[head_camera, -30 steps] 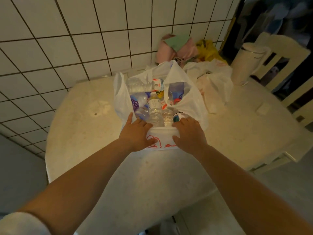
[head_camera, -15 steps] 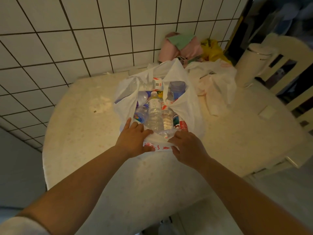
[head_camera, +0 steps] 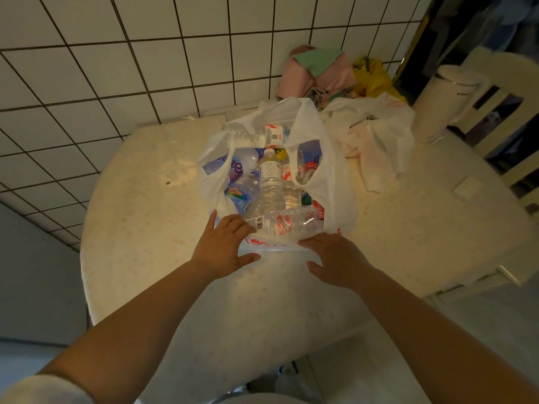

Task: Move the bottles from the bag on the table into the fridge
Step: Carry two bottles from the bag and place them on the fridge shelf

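A white plastic bag with red print stands open on the round pale table. Several water bottles fill it. A clear bottle lies across the near edge, another clear bottle points away behind it, and a blue-labelled bottle lies at the left. My left hand pinches the bag's near rim, thumb under it and fingers beside the lying bottle. My right hand holds the same rim at its right end. No fridge is in view.
A second crumpled white bag lies right of the first. Pink and green cloth and a yellow bag sit against the tiled wall. A white canister and a pale chair stand at the right.
Both hands have drawn the bag's near rim down and toward me, flattening it on the table. The clear bottle lying across the near edge has come into view.
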